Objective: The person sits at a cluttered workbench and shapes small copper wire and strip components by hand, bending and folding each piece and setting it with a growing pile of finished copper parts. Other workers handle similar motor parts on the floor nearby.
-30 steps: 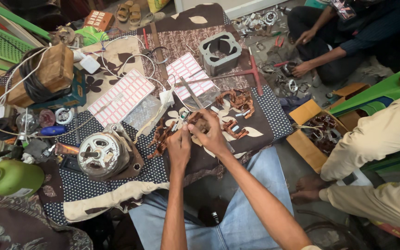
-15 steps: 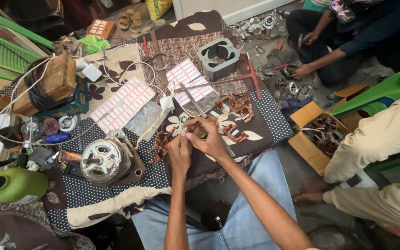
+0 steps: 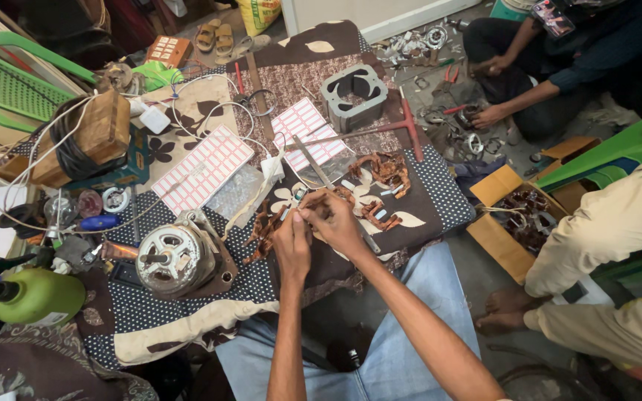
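Both hands meet mid-bench: left hand (image 3: 291, 249) and right hand (image 3: 336, 223) pinch tog. on a small copper coil piece (image 3: 313, 199), fingertips touching. Piece sits just ahead of knuckles, long axis approx. left-right; right hand nearer. Motor (image 3: 176, 260) lies well left.

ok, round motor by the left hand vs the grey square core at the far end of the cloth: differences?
The round motor is a closed, silvery housing with a shaft stub at its centre; the grey square core is hollow, open through the middle. The motor lies near the left hand; the core lies farther off, past the label sheets. Both are metal and rest on the patterned cloth.
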Demonstrator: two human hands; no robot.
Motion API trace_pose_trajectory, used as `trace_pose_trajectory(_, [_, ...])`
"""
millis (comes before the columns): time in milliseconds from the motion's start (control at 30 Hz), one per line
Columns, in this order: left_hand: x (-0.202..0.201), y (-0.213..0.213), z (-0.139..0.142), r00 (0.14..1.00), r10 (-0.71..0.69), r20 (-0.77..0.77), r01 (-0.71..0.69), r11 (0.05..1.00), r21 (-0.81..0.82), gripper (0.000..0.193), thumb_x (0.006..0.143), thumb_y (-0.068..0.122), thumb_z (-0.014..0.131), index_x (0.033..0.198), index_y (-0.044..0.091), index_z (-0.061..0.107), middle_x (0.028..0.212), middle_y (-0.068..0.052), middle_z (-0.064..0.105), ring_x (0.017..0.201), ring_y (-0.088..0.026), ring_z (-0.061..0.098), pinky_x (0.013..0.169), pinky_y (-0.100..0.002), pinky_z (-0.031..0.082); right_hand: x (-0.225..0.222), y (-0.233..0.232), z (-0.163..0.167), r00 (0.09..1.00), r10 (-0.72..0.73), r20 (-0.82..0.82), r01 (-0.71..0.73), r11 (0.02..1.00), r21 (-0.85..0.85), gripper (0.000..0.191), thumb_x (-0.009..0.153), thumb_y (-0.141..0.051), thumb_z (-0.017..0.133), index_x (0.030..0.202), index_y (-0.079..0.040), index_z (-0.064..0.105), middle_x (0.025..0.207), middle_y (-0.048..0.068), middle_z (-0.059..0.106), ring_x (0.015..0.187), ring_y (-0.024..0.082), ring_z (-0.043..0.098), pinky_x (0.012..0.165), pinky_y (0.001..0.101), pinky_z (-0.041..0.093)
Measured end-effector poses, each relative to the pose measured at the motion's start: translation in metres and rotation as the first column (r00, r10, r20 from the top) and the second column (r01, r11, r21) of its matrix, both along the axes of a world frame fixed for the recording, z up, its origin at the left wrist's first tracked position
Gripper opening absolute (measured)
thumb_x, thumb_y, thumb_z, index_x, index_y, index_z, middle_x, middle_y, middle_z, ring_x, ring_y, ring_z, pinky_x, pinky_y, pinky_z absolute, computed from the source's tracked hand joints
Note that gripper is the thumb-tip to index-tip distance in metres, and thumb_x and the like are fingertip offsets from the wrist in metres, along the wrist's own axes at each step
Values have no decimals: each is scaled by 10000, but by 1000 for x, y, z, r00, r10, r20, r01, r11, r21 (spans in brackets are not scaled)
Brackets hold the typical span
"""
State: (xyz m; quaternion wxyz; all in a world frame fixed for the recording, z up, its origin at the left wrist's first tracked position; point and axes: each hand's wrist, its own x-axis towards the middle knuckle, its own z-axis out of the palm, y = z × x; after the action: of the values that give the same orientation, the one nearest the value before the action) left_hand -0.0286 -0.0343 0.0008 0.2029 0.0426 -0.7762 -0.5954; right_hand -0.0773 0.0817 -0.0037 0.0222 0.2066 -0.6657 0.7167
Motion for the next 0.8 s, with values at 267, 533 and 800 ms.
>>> trace_pose_trajectory(267, [0,3,1,998,26,-52,-35,983,-181,329,1087,232,429,945,1,615,662,-180,589,597,-363,623,558,-452,436,-5,3,-10,998,14,63,-9,997,-77,153,928,-96,774,977,-13,655,848,9,681,717,36,613,598,207,507])
trace_pose_trajectory(533, [2,6,4,995,62,-74,-75,977,-201,285,1085,200,440,953,3,599,673,-197,583,599,-380,610,563,-460,435,-2,4,-6,1000,-7,-21,5,997,-75,161,933,-83,780,961,2,646,881,29,714,808,74,683,703,231,559])
trace_pose_trajectory(800, [5,8,5,991,81,-105,-99,979,-178,248,1081,201,460,967,30,598,695,-151,614,628,-332,638,593,-443,465,1,6,9,993,54,106,-38,988,-149,364,982,-198,715,1298,-21,674,947,-3,677,766,40,597,640,191,494])
